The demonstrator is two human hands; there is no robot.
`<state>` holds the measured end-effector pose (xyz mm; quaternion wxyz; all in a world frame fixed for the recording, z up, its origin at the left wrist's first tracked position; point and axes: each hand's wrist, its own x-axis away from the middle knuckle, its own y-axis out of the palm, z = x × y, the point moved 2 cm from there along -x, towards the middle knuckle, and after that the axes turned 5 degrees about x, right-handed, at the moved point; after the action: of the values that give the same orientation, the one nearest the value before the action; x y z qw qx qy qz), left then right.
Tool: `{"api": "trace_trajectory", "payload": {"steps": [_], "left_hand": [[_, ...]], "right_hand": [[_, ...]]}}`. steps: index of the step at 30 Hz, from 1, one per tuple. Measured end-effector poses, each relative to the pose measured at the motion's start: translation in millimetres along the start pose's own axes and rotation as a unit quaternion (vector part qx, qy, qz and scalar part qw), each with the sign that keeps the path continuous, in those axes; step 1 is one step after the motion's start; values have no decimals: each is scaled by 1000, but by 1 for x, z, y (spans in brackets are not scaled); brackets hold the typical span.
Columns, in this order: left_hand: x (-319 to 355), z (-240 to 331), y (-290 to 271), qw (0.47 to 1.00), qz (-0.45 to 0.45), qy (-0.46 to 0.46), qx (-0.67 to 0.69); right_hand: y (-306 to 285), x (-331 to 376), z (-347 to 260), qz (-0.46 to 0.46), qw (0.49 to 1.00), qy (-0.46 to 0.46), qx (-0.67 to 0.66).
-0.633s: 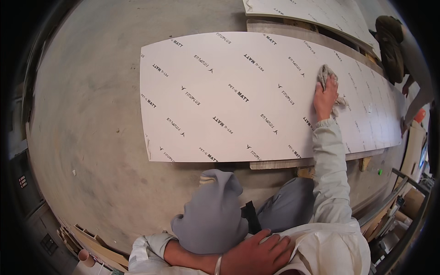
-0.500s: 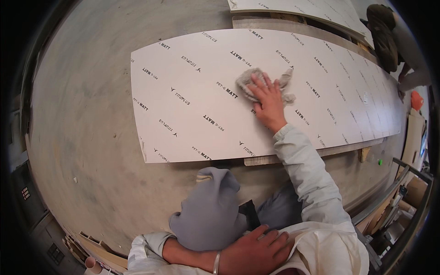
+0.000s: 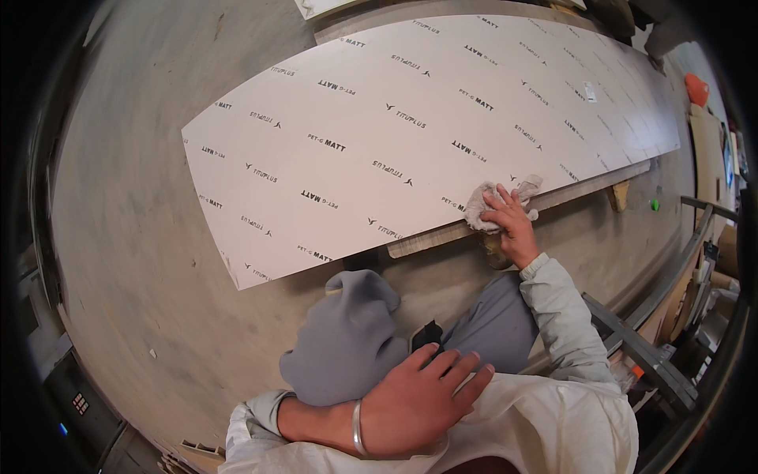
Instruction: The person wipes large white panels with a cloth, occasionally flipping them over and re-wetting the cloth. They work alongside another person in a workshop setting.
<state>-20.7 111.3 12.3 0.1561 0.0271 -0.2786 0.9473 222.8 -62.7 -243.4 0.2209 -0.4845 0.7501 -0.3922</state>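
Observation:
A crumpled grey-white cloth lies under my right hand, pressed onto the near edge of a long white panel. Printed film with dark repeated lettering covers the panel. My fingers are bent over the cloth, and some of its folds stick out past them. My left hand, with a silver bangle at the wrist, is held across my body above my lap. Its fingers are apart and nothing is in it.
The panel rests on a wooden board above a concrete floor. At the far right another person's hand is by the panel's end. A metal frame with stacked material stands at the right. Another white panel lies beyond.
My right hand has drawn the cloth from the panel's middle toward me, to its near edge. The left hand has lifted slightly and spread its fingers. The view has shifted and turned.

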Motion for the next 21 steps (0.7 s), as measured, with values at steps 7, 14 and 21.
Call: {"api": "trace_trajectory", "payload": {"steps": [7, 14, 21], "left_hand": [[-30, 2, 11, 999, -21, -9, -42], [-37, 7, 21, 992, -28, -51, -114], [-42, 6, 34, 968, -42, -94, -229]], "right_hand": [[84, -19, -96, -30, 990, -137, 28], [-147, 112, 145, 171, 835, 513, 100], [-178, 220, 111, 445, 716, 197, -500]]}}
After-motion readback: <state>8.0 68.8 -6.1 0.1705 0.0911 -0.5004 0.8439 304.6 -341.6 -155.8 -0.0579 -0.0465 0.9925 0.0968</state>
